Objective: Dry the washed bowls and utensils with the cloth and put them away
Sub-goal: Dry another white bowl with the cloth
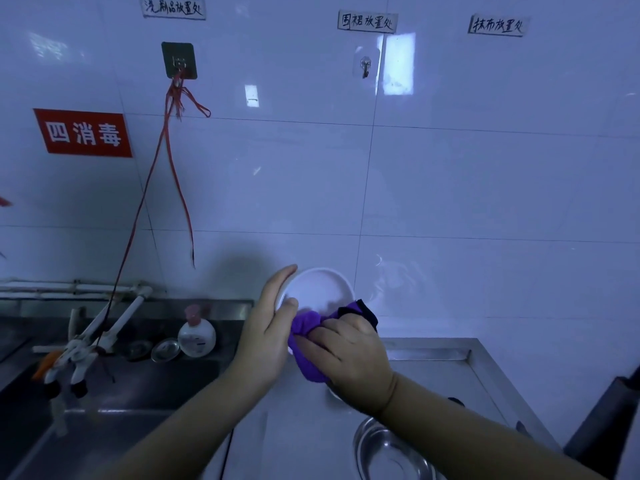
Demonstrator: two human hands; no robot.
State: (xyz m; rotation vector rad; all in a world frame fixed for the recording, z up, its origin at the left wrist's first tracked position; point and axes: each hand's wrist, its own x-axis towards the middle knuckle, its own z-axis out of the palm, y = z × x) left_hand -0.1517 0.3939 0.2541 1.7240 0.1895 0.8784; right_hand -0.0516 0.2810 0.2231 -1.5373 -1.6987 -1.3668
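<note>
A white bowl (317,287) is held up in front of the tiled wall, tilted so its inside faces me. My left hand (268,336) grips its left rim, thumb inside and fingers behind. My right hand (353,358) is closed on a bunched purple cloth (308,344) with a black edge, pressed against the bowl's lower rim. A steel bowl (391,452) rests on the counter below my right forearm.
A steel counter (450,368) runs to the right, a sink (114,386) lies at left with taps (86,344), a round soap bottle (196,336) and a small lid (165,349). Red strings (173,143) hang from a wall hook. A dark object (609,424) stands at the right edge.
</note>
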